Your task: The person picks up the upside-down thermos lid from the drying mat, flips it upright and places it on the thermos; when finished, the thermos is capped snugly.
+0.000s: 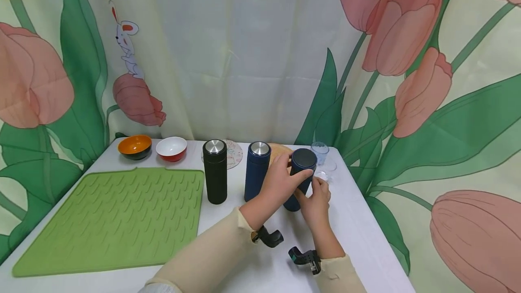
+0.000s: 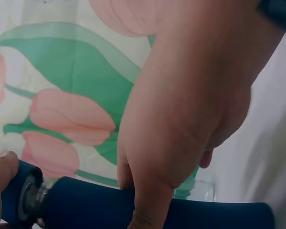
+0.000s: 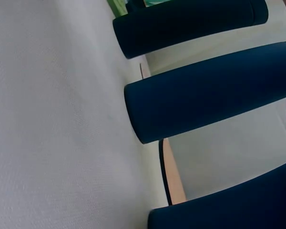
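Note:
A navy thermos [image 1: 291,203] stands on the white table to the right, slightly tilted in the head view. My left hand [image 1: 281,177] grips its lid [image 1: 304,159] from the left. Lower down, the fingers of my right hand [image 1: 317,203] curl round the body. In the left wrist view, the steel neck [image 2: 37,202] shows between the lid [image 2: 20,193] and the body [image 2: 90,200], and the lid sits askew. Just left stands a second navy thermos [image 1: 255,177] with a steel-topped lid, then a black thermos [image 1: 215,175].
A green ridged mat [image 1: 114,220] covers the left of the table. Behind it are an orange bowl [image 1: 135,144] and a white-and-red bowl [image 1: 172,148]. A patterned round mat [image 1: 234,153], a wooden board [image 1: 278,149] and a clear cup [image 1: 320,152] lie toward the back.

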`<state>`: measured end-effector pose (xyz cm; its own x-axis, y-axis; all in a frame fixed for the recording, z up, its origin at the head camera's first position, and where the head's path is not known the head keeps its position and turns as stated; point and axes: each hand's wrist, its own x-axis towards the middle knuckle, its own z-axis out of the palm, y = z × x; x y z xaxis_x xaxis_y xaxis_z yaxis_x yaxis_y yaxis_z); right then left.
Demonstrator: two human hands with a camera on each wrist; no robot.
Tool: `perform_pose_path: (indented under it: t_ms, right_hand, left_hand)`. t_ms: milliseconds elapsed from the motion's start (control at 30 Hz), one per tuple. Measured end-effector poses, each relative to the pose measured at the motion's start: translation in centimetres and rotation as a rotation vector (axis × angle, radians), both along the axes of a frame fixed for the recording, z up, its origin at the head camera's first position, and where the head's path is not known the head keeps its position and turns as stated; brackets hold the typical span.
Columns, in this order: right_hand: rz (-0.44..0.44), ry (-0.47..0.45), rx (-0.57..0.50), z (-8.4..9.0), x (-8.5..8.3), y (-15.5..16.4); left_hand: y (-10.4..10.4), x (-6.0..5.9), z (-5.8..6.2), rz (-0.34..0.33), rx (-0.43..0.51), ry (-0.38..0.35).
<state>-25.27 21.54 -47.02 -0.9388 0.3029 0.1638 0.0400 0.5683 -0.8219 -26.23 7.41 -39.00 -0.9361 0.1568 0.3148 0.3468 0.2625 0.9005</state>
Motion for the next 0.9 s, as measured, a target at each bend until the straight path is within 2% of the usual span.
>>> perform_pose_path:
  t_ms: [100,200,367,533,633,733,900]
  right_hand:
    - [0.005,-0.007,0.010,-0.1,0.0,-0.1]
    - [0.007,-0.004,0.006,-0.1,0.0,-0.1]
    - [0.002,0.004,0.000,0.1,0.0,-0.1]
    - [-0.008,0.017,0.011,0.2,0.1,-0.1]
    - [-0.011,0.020,0.010,0.2,0.1,-0.2]
    - [-0.008,0.017,0.010,0.1,0.1,-0.2]
    - [-0.014,0.010,0.002,0.1,0.1,-0.3]
  left_hand:
    - [0.9,-1.1,0.3,0.009,-0.037,0.021]
    - [1.4,-2.1,0.3,-0.020,-0.039,-0.007]
    - [1.3,-2.9,0.0,-0.073,-0.001,-0.080]
    - [0.7,-3.6,-0.1,-0.128,-0.061,-0.077]
    - [0.4,-3.9,0.0,-0.166,-0.090,-0.078]
    - [0.2,-3.9,-0.1,-0.184,-0.074,-0.086]
    - [0.6,-3.5,-0.7,-0.144,-0.017,-0.078]
